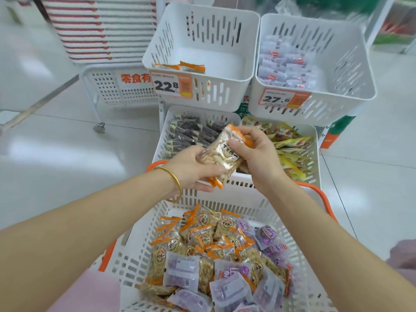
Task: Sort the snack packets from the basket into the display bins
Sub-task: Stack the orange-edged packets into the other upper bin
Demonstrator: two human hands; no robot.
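1. handling: the clear plastic snack packet with orange sealed ends [221,154] looked light and crinkly, with film that was probably slippery. the contents looked like brittle nut or seed pieces, so i'd judge squeezing the middle risky. the flat orange seals or the side edges looked like the best hold.
2. look: see-through film, pale beige pieces inside, a round white-and-gold label with dark characters, and an orange strip at each end. it could've been more than one packet stacked; couldn't tell.
3. where: it was held in the air between both hands, above the far rim of the white slotted plastic basket with orange handles [225,195] and in front of the lower display bins.
4. left hand [189,170]: fingers curled under and round the packet's lower end.
5. right hand [258,154]: thumb and fingers pinched the upper end. both hands were clamped on it, neither free.
6. the basket held a mixed pile of matching orange-ended packets [202,239] and frosted purple packets [227,289].
7. likely target: the upper-left white slotted bin with the 22.8 price tag [202,30], which had a few orange-ended packets at its front [191,66]. the upper-right white slotted bin tagged 27.6 [337,41] held the purple kind.
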